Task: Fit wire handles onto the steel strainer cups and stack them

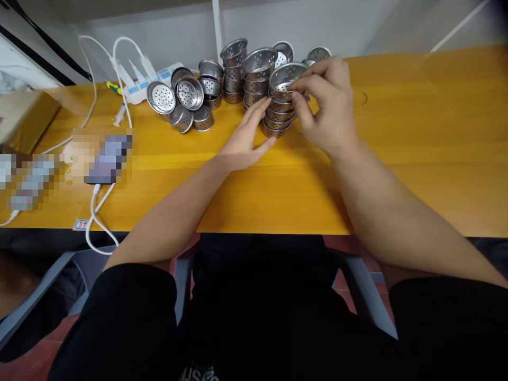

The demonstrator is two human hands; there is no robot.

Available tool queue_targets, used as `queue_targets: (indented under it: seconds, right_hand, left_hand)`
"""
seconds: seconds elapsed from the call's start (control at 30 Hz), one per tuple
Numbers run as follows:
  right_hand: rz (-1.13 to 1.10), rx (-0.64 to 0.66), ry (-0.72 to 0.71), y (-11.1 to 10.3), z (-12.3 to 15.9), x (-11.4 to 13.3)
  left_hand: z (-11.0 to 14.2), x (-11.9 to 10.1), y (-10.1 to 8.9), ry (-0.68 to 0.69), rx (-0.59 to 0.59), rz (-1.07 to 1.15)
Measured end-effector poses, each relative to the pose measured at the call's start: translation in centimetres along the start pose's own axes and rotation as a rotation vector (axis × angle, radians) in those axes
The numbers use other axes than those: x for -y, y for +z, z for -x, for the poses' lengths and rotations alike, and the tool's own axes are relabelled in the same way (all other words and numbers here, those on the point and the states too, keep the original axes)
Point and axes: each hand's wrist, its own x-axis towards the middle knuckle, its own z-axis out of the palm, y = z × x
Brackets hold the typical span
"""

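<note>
Several small perforated metal cups stand in stacks toward the back of the yellow table. In the nearest stack, the top metal cup (281, 94) is pinched at its right rim by my right hand (331, 103), thumb and fingers closed on it. My left hand (250, 138) is open beside the left of this stack, fingers stretched out and thumb apart near the lower cups (277, 127). Behind it rises another cup stack (256, 84), and farther left a third stack (234, 71). More loose cups (189, 94) lie piled to the left, some tipped on their sides.
A white power strip (137, 92) with plugs and cables sits at the back left. A phone (107, 159) and another blurred device (34, 182) lie on the table's left side, near a cardboard box (27, 119). The wall (178, 32) borders the back edge.
</note>
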Motion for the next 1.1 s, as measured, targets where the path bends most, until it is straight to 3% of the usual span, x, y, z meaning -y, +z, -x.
queue_targets:
  seconds: [0.3, 0.6, 0.73, 0.83, 0.93, 1.1]
  right_hand:
    - [-0.156, 0.081, 0.163, 1.5, 1.0, -1.0]
    - [0.0, 0.186, 0.18, 0.7, -0.5, -0.8]
    - [-0.003, 0.187, 0.187, 0.9, -0.2, -0.8]
    - [-0.059, 0.157, 0.195, 1.1, 0.5, -0.8]
    - [-0.103, 0.187, 0.233, 0.7, 1.1, -0.5]
    - [-0.083, 0.151, 0.248, -0.1, 1.0, 0.2]
  left_hand:
    - [-0.4, 0.9, 0.8, 0.023, -0.001, 0.026]
    - [-1.0, 2.4, 0.8, 0.054, 0.025, 0.017]
    - [-1.0, 1.4, 0.8, 0.053, 0.026, -0.003]
    - [-0.5, -0.8, -0.7, 0.018, 0.006, -0.062]
    - [0.1, -2.4, -3.8, -0.058, -0.057, -0.153]
    - [1.1, -0.8, -8.4, -0.314, -0.198, -0.365]
